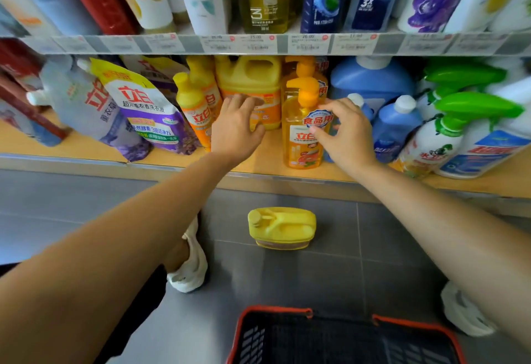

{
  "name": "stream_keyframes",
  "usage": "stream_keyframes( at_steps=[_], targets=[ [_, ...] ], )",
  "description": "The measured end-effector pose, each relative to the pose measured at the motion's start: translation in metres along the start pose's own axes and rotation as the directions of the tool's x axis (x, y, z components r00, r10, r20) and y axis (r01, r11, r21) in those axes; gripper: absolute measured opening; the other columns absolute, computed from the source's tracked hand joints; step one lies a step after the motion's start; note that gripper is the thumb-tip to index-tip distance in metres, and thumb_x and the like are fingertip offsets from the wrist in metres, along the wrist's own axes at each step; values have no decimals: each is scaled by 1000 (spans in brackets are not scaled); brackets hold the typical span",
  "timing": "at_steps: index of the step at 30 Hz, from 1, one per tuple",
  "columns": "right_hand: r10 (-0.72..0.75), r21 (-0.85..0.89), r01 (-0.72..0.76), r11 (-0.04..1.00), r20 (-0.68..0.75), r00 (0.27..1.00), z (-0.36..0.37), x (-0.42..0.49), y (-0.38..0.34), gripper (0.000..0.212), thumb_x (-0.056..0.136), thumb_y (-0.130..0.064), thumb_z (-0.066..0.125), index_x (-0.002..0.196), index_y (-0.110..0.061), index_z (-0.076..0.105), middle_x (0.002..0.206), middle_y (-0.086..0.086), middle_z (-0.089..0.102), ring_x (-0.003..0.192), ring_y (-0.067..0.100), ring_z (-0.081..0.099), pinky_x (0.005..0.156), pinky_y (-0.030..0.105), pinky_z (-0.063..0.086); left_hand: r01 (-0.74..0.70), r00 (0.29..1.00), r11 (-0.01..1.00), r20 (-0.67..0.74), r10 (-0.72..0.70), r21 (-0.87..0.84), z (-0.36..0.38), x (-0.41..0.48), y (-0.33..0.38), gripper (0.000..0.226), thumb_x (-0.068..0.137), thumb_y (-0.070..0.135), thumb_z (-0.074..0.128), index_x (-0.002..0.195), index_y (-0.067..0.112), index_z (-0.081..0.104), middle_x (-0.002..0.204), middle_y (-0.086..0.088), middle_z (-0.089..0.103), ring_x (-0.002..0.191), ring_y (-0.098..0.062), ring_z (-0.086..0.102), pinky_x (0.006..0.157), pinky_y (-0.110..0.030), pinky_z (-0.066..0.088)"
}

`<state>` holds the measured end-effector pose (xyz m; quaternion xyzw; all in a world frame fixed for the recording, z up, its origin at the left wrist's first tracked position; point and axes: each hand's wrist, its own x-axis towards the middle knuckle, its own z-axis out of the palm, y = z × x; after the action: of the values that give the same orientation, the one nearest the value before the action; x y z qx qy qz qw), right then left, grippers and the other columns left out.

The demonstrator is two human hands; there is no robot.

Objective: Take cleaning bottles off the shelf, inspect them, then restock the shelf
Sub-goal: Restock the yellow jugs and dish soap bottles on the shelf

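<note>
- Two shelf levels fill the upper view. The wooden lower shelf is crowded with cleaning products, and above it a price-tag strip runs under a row of tall bottles.
- Grey floor tiles spread below the shelf edge.
- A black basket with a red rim sits on the tiles at the bottom edge.
- The floor jug, yellow, stands on the tiles between the basket and the shelf.
- The shelf jug, also yellow, stands at the back of the lower shelf.
- An orange pump bottle stands upright at the shelf's front edge, with blue bottles just beside it.
- The right hand grips the pump bottle, thumb on the label and fingers curled round its side.
- The left hand reaches to the shelf jug's label with straight fingers, apart from the right hand. Blur hides any contact.
</note>
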<state>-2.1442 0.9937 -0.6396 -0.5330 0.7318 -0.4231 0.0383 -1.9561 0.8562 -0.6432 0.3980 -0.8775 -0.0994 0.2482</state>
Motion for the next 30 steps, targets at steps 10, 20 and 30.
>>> stream_keyframes(
  at_steps=[10,20,30],
  targets=[
    [14,-5,-14,1000,29,999,-2,0,0,37,86,-22,76,119,-10,65,120,6,62,113,23,57,90,45,53,-124,989,940,115,92,319,21,25,-9,88,83,41,70,157,23,27,164,-5,27,141,-37,30,107,-47,41],
    [15,-11,-15,1000,17,1000,-3,-1,-2,38,85,-21,77,120,-11,65,122,6,63,115,22,57,93,43,53,-224,901,948,-323,290,228,-9,-9,-21,27,87,34,78,94,10,67,87,-7,63,79,-28,56,60,-39,47],
    [26,-2,-26,1000,27,999,-4,1,-2,38,84,-22,78,118,-12,65,119,5,63,113,22,58,90,44,54,-251,968,956,65,244,151,-30,2,-19,43,88,47,72,110,10,72,101,-7,71,98,-29,54,77,-43,42]
  ],
)
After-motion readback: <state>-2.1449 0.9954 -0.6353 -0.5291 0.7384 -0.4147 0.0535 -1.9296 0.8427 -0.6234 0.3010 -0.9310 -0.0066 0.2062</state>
